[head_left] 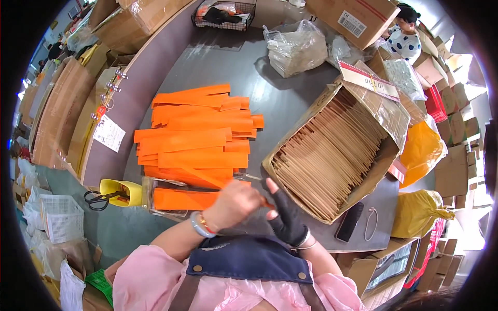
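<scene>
Left hand (237, 203): fingers curled, grip unclear
Right hand (286, 216): parted, grip unclear
Orange strips (192, 140): left-hand brush might scatter them

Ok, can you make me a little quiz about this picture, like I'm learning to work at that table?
1. Left or right: which of the person's hands wears the black glove?

2. Pick one: the flat strips lying to the left of the cardboard box are
A) blue
B) orange
C) white

3. True or false: the scissors are inside that cardboard box.

Key:
1. Right; the right hand has the glove on.
2. B.
3. False; their handles stick out of the yellow container.
</scene>
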Motion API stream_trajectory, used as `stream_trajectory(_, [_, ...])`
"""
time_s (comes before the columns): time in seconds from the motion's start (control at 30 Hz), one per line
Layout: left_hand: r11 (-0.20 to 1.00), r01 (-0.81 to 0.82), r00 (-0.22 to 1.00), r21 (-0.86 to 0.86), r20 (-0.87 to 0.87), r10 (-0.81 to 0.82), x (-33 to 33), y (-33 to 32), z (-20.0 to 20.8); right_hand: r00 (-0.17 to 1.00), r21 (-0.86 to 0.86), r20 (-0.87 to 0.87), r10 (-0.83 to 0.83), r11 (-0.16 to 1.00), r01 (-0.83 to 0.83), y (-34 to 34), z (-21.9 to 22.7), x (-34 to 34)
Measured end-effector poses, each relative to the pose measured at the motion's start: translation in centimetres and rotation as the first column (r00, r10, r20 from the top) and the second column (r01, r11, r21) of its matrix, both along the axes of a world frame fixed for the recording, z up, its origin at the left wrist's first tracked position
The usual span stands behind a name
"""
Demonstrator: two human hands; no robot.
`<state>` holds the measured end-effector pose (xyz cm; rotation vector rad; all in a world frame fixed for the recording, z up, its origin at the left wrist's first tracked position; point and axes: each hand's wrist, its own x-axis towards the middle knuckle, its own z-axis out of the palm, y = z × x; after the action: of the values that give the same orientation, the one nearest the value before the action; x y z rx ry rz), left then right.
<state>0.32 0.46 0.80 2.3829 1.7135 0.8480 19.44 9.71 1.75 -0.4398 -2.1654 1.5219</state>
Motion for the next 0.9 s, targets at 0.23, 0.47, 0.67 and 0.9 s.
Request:
stream_trajectory(0.23, [0.93,-0.297,0.944,-0.218,0.078,0.32,-2.5,-2.9,-4.4,0.717,0.81,0.258,-0.647,0.55,0.205,6.0,-5.5,6.8])
stream_trajectory(0.47, [0.931,-0.364,0.905,-0.033,0.225,0.362,-1.9,-3.8,-6.7,0.696,0.851,0.266,-0.667,0.501,0.155,6.6,-7.2,6.5])
stream_trajectory(0.67, [0.945,-0.323,0.893,-0.046,0.316,0.321,-2.3,-3.6,-6.1,0.621,0.834,0.36,-0.696,0.539,0.12,6.8,-7.4,6.6])
stream_trajectory(0.9, [0.94,-0.27,0.877,-0.21,0.349,0.329,-2.7,-4.0,-7.3,0.761,0.688,0.365,-0.537,0.706,0.169,5.3,-2.2,6.5])
